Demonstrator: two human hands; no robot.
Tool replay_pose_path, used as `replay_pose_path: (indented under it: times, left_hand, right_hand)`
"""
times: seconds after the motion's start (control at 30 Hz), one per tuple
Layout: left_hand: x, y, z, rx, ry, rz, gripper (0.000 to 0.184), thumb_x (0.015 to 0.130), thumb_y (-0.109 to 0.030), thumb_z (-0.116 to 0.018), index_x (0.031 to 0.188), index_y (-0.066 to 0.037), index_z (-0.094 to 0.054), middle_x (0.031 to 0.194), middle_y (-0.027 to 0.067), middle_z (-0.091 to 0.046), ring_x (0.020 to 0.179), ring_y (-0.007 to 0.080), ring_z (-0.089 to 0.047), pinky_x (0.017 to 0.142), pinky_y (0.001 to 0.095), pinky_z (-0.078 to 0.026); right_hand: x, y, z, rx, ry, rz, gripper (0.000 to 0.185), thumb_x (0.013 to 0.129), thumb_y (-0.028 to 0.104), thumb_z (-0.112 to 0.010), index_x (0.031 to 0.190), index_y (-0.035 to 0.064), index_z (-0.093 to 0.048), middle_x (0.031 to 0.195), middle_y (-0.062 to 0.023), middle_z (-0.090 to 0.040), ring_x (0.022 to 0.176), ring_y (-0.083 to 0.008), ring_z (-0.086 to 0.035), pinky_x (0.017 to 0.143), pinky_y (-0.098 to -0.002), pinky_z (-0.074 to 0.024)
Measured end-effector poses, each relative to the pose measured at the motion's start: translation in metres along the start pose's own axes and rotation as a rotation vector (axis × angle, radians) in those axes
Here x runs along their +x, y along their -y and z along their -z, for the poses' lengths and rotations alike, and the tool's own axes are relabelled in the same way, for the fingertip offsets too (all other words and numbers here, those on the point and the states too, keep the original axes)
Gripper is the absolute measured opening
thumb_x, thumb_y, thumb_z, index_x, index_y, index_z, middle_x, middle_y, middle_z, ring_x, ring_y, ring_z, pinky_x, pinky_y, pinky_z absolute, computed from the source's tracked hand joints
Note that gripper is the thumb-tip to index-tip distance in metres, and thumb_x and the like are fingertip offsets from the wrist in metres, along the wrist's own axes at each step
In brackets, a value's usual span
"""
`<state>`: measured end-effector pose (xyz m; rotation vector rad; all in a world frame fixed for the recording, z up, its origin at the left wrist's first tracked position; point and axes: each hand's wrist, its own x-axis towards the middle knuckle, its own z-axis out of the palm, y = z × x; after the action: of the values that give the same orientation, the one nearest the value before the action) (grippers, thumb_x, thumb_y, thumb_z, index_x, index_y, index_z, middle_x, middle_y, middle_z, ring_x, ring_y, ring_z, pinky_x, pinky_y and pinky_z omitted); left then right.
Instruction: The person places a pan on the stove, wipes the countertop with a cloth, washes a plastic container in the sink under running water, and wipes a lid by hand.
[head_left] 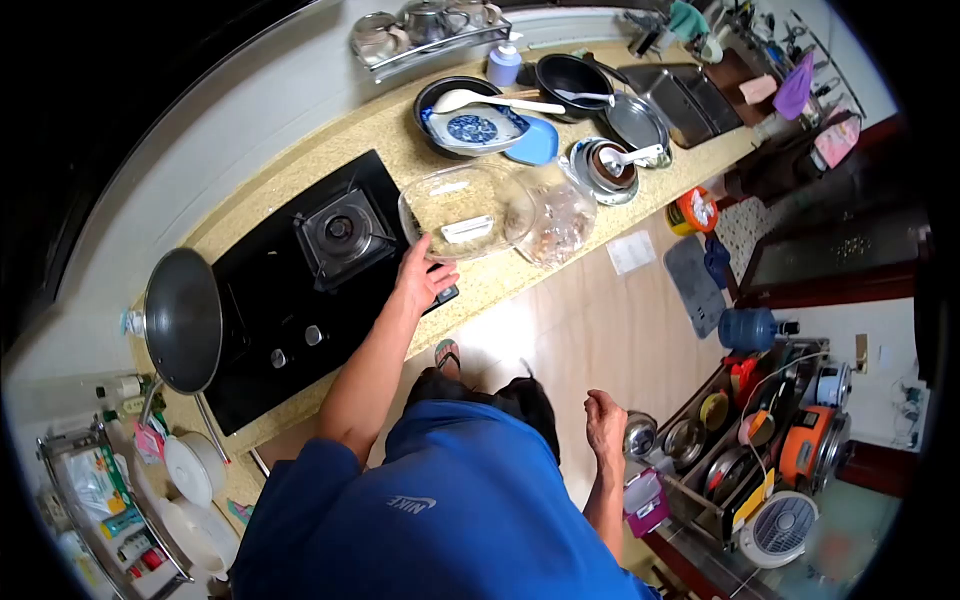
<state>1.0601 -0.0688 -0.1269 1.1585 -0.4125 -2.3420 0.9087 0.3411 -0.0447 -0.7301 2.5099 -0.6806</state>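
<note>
My left hand [430, 278] is at the near left edge of a clear oval dish [465, 200] on the counter. Its fingers are spread, with the fingertips at the dish's rim. A small white rectangular piece [467, 229] shows at the dish's near side. Right of the dish, partly touching it, lies a clear plastic bag [560, 225] with brownish bits in it. My right hand [603, 415] hangs low over the floor at my side, with its fingers curled. Whether it holds anything is hidden.
A black gas stove [260, 300] lies to the left, with a wok [183, 320] beyond it. Bowls and a blue-patterned plate [472, 128] stand behind the dish. Stacked bowls [605, 170] and the sink [670, 100] are further right. A loaded rack [690, 490] stands at the lower right.
</note>
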Motion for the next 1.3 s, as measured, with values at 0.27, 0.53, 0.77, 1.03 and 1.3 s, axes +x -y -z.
replay_pose_path:
  times: [0.27,0.53,0.77,1.03,1.3]
  left_hand:
    - [-0.042,0.011,-0.014,0.065,-0.182,-0.182,0.064,0.087,-0.015,-0.062,0.142,-0.014,-0.029,0.129,0.0181,-0.047,0.111,0.0452,-0.057,0.092,0.0591,-0.048]
    - [-0.093,0.065,-0.028,-0.02,-0.304,-0.279,0.062,0.085,-0.013,-0.059,0.141,-0.013,-0.033,0.122,0.0173,-0.056,0.099,0.0393,-0.064,0.075,0.0493,-0.056]
    - [-0.143,0.133,-0.13,0.08,-0.437,-0.503,0.051,0.089,-0.023,-0.057,0.136,-0.016,-0.041,0.124,0.0142,-0.06,0.106,0.0413,-0.063,0.077,0.0468,-0.058]
    - [-0.113,0.134,-0.274,0.107,-0.29,-0.658,0.043,0.094,-0.022,-0.053,0.135,-0.012,-0.048,0.125,0.0181,-0.061,0.107,0.0424,-0.062,0.078,0.0474,-0.057]
    - [0.0,0.162,-0.431,0.158,-0.069,-0.567,0.048,0.093,-0.024,-0.051,0.139,-0.011,-0.046,0.126,0.0197,-0.06,0.106,0.0405,-0.063,0.078,0.0427,-0.057]
  right_hand:
    - [0.05,-0.026,0.0,0.026,0.133,-0.102,0.021,0.092,0.012,-0.058,0.105,-0.0001,-0.067,0.082,-0.0155,-0.071,0.077,-0.0232,-0.071,0.075,-0.0338,-0.0548]
    - [0.128,-0.142,0.049,0.11,0.195,-0.057,0.018,0.09,0.013,-0.06,0.102,0.0036,-0.069,0.08,-0.0194,-0.069,0.072,-0.0281,-0.069,0.069,-0.0372,-0.0538]
    - [0.197,-0.268,0.165,0.013,0.12,-0.09,0.019,0.089,0.014,-0.06,0.102,0.004,-0.069,0.083,-0.0225,-0.067,0.08,-0.0375,-0.068,0.074,-0.044,-0.053]
    - [0.307,-0.291,0.248,0.067,-0.021,0.024,0.018,0.09,0.015,-0.06,0.102,0.004,-0.069,0.079,-0.0209,-0.067,0.073,-0.0335,-0.067,0.07,-0.0402,-0.0523]
    - [0.436,-0.256,0.308,0.281,0.018,0.056,0.021,0.092,0.015,-0.06,0.107,0.0024,-0.067,0.079,-0.017,-0.068,0.072,-0.0235,-0.066,0.069,-0.0337,-0.0513]
